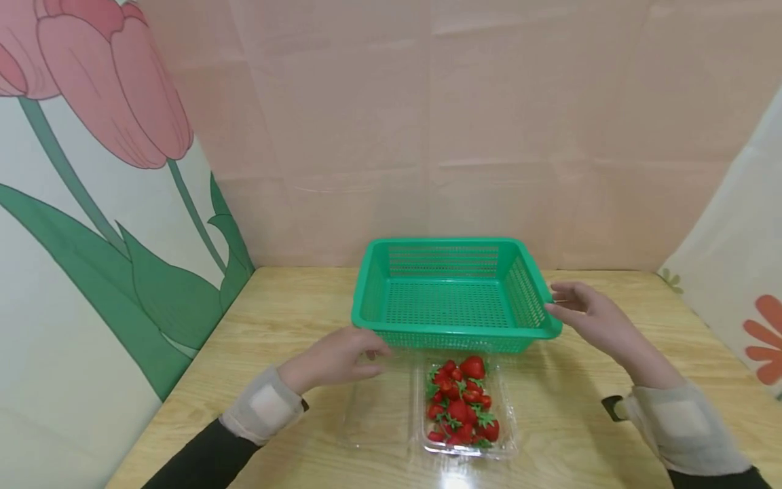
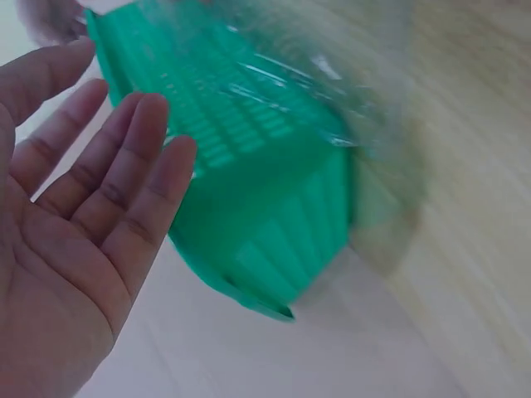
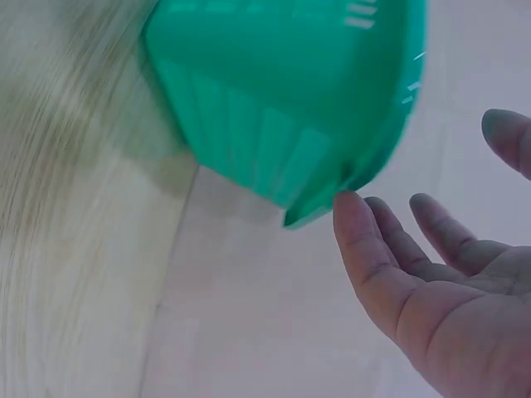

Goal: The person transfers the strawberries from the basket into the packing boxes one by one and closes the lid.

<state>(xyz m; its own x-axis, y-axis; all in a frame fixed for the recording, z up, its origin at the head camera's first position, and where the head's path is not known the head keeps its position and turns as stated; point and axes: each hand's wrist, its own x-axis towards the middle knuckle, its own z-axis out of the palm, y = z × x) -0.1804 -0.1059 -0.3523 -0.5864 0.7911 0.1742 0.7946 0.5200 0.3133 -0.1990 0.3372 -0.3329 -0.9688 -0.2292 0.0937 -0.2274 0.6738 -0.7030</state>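
Observation:
A green plastic basket with slotted walls stands on the table, nothing inside it. My left hand is by its front left corner, fingers loosely bent and holding nothing; the left wrist view shows the palm and spread fingers beside the basket rim. At the right side, my right hand has its fingertips right at the rim, and in the right wrist view its fingers are relaxed. In front of the basket lies a clear plastic clamshell box, lid folded out left, filled with strawberries.
The wooden table backs onto a pinkish sheet. A tulip-printed panel stands along the left, and a white flower-printed sheet hangs on the right.

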